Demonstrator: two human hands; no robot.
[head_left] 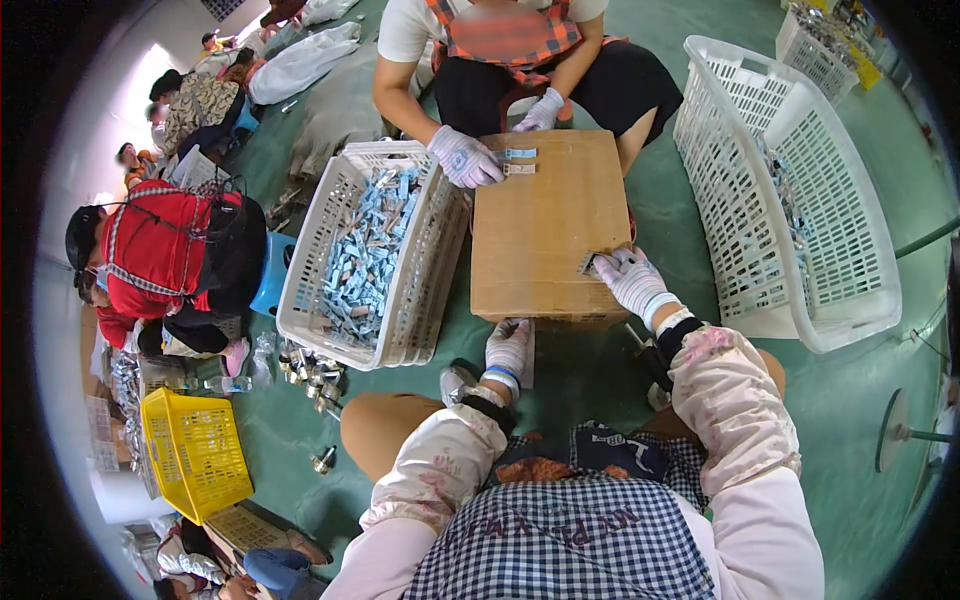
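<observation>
a blue strip and a pale strip lie near the far left corner of the cardboard box. the worker's right hand pinches a small dark piece at the near right part of the top; the left hand is at the near edge (whether it grips the cardboard cannot be told). only these few are out, while blue pieces heap the white basket just beside; how many are finished does not show. a co-worker's gloved hand partly takes up that far corner. a larger basket stands at right; metal parts lie on the floor at left, near a yellow basket.
</observation>
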